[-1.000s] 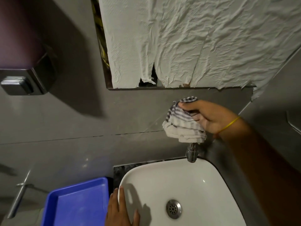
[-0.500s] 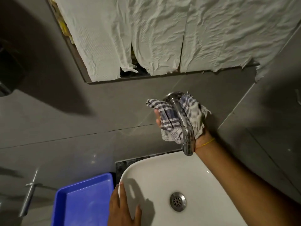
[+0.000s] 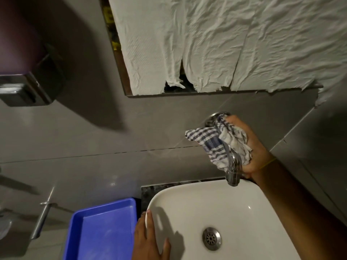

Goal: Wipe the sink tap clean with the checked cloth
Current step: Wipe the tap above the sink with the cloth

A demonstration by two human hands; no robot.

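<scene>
A chrome sink tap point(image 3: 233, 171) sticks out of the grey wall above the white basin point(image 3: 234, 203). My right hand point(image 3: 251, 147) holds the blue-and-white checked cloth point(image 3: 212, 145) from underneath, wrapped around the tap's neck; the spout end shows below the cloth and the wall flange above it. My left hand point(image 3: 148, 241) rests flat on the basin's left rim, fingers spread, holding nothing.
A blue plastic tray point(image 3: 101, 231) sits left of the basin. White crumpled paper point(image 3: 225, 44) covers the mirror above. A metal dispenser point(image 3: 24, 91) hangs on the wall at upper left, and a metal rod point(image 3: 43, 216) stands at lower left. The drain point(image 3: 211, 238) is in the basin bottom.
My right hand went from gripping the cloth over the top of the tap to cupping it from below around the neck. The left hand stayed on the rim.
</scene>
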